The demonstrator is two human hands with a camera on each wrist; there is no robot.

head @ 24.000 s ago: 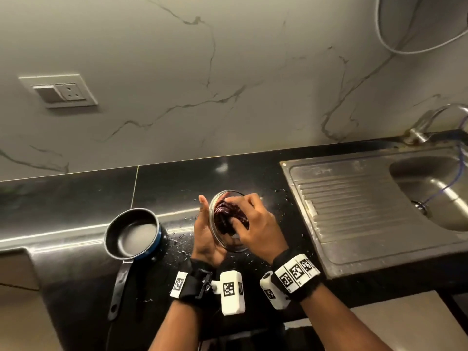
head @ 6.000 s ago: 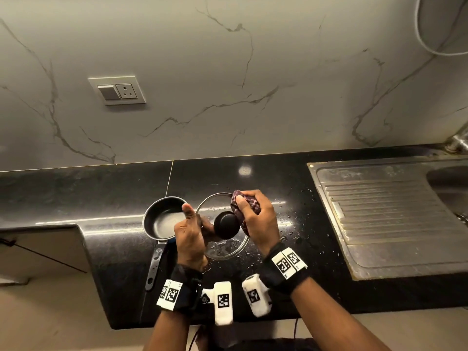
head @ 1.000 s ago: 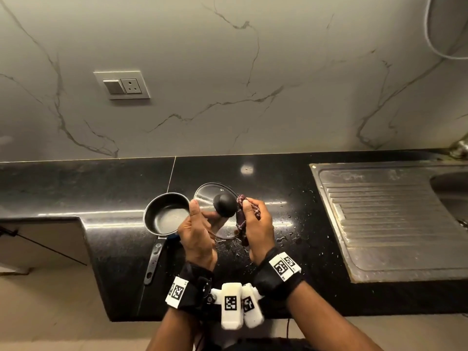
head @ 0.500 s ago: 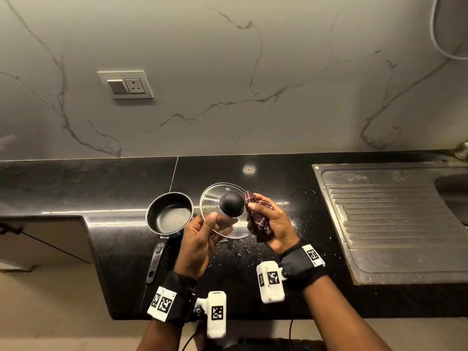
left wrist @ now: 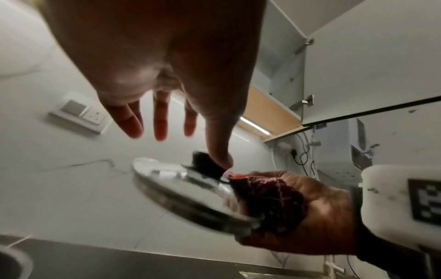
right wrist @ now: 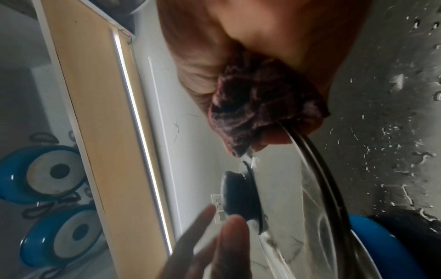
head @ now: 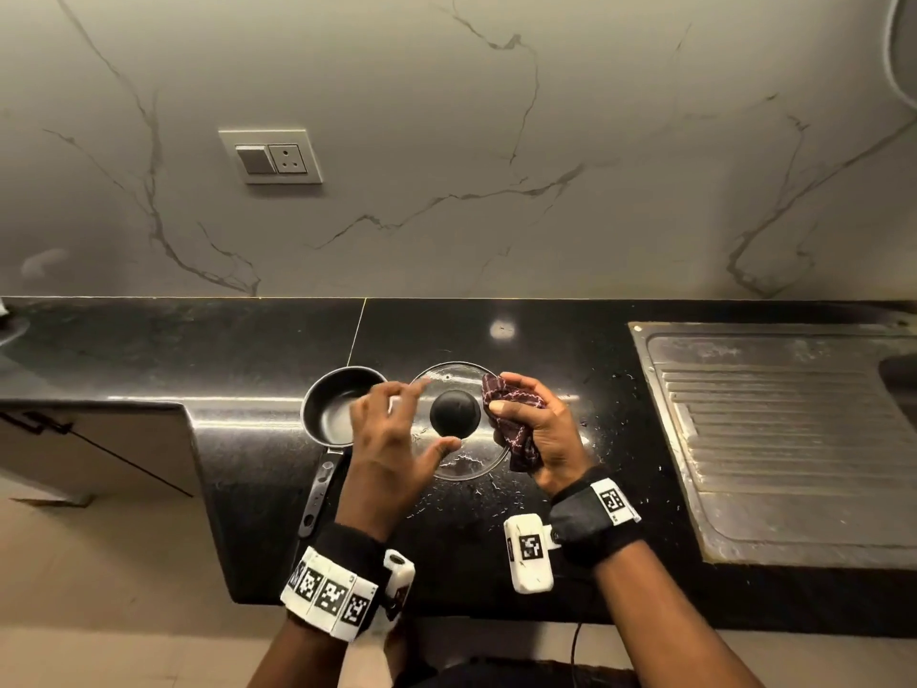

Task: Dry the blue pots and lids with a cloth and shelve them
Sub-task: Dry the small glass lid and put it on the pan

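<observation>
No readable text anywhere; only square coded markers on the wrist bands.

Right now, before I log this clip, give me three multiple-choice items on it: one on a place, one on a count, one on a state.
1. Where is the small saucepan?
A. in the sink
B. on the black counter, left of the glass lid
C. in the cupboard

2. How many blue pots sit on the cupboard shelf in the right wrist view?
A. none
B. two
C. four

3. What holds the glass lid?
A. the right hand, through the cloth
B. the left hand, by the knob
C. nothing; it lies flat

Answers: 1 B, it stands on the counter beside the lid. 2 B, one blue pot above another. 3 A, the right hand pinches the rim with the maroon cloth; the left hand is spread open near the knob.
</observation>
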